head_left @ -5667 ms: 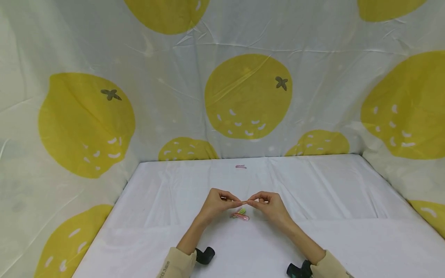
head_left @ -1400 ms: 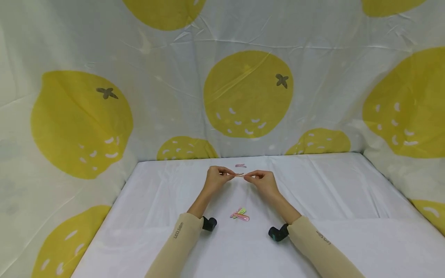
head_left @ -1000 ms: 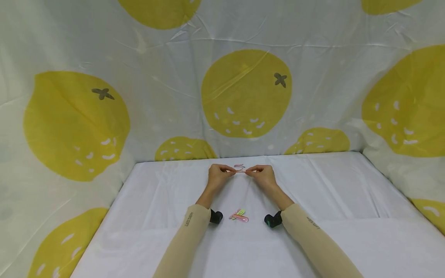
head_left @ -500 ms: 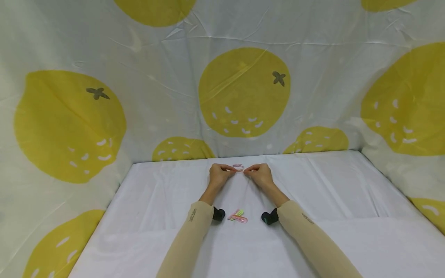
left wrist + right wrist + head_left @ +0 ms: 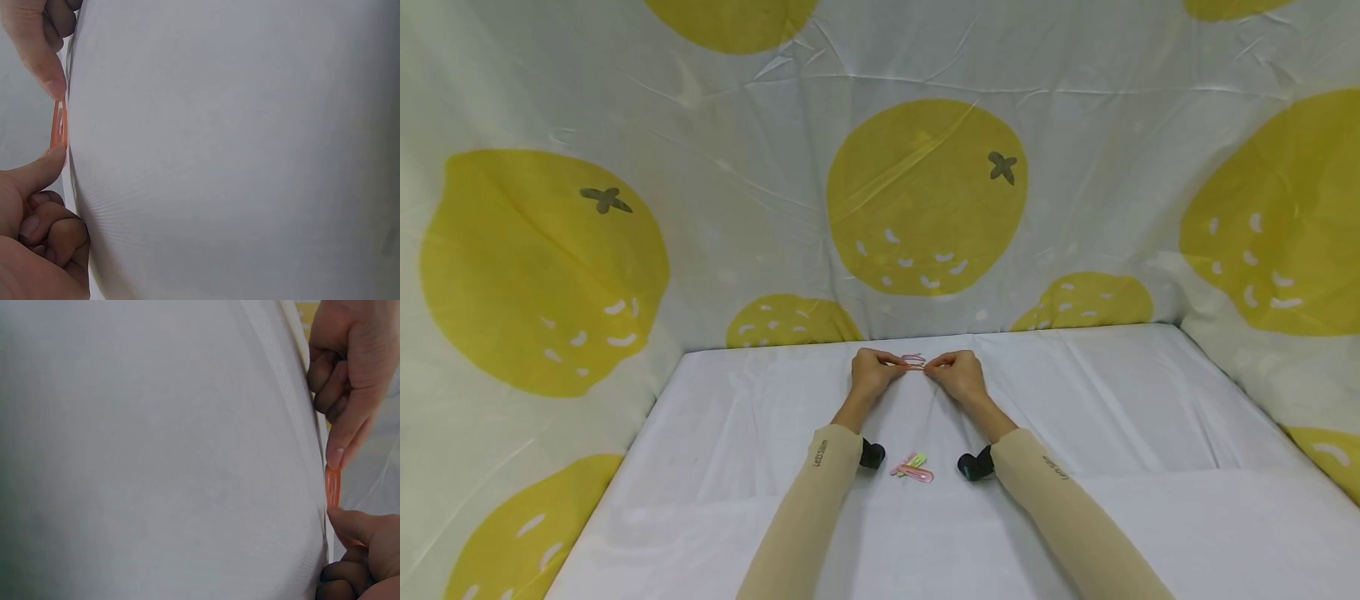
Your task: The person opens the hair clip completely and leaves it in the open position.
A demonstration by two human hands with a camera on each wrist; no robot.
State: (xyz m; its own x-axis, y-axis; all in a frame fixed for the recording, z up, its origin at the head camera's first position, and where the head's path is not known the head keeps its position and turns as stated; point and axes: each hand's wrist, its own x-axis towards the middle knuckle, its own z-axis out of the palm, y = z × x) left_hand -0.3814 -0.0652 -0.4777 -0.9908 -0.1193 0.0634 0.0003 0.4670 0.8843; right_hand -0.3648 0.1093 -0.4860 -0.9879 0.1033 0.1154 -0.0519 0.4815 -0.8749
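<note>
An orange snap hair clip [image 5: 916, 367] is stretched between my two hands near the far edge of the table. My left hand [image 5: 872, 372] pinches one end between thumb and finger, and my right hand [image 5: 960, 377] pinches the other. Both wrist views show the orange clip [image 5: 59, 125] as a slim loop, its ends covered by fingertips. Just beyond the hands lies a pink hair clip [image 5: 913, 357], partly hidden behind them. Nearer, between the forearms, sits a small pile with a salmon-pink clip [image 5: 916, 473] crossing a green clip [image 5: 917, 460].
White cloth covers the table [image 5: 1075, 525]. Fabric printed with yellow lemons [image 5: 927, 200] rises behind the far edge and along both sides. A black wrist camera [image 5: 976, 464] sits below the right sleeve, and another black camera [image 5: 872, 454] is at the left.
Both hands, pinching the orange clip, have moved away from the near pile to the far edge, by the pink clip. Over the last half second they have barely shifted.
</note>
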